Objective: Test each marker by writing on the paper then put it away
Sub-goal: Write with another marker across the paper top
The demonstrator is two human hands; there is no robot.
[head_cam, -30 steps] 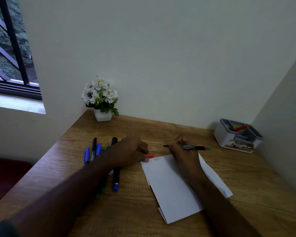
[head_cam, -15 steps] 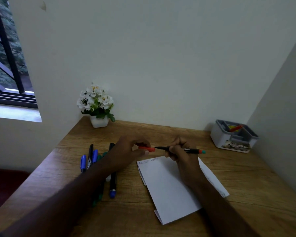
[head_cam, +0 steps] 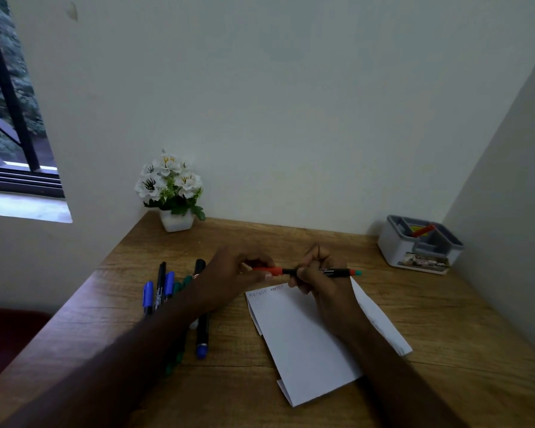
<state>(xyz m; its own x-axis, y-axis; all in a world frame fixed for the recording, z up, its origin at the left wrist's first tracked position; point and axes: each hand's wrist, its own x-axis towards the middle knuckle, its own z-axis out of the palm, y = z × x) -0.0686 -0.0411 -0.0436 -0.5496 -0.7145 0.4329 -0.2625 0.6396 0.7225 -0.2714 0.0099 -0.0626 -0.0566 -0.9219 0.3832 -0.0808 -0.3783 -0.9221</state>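
Marker (head_cam: 327, 272) lies level above the paper (head_cam: 303, 341), right hand (head_cam: 321, 282) gripping its barrel, left hand (head_cam: 238, 273) pinching the orange cap (head_cam: 267, 270) at its tip.

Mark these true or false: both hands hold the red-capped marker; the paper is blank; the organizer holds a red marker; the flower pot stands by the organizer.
1. Both the left hand and right hand hold the red-capped marker: true.
2. The paper is blank: false, faint writing runs along its top edge.
3. The organizer holds a red marker: true.
4. The flower pot stands by the organizer: false, it stands at the opposite back corner.
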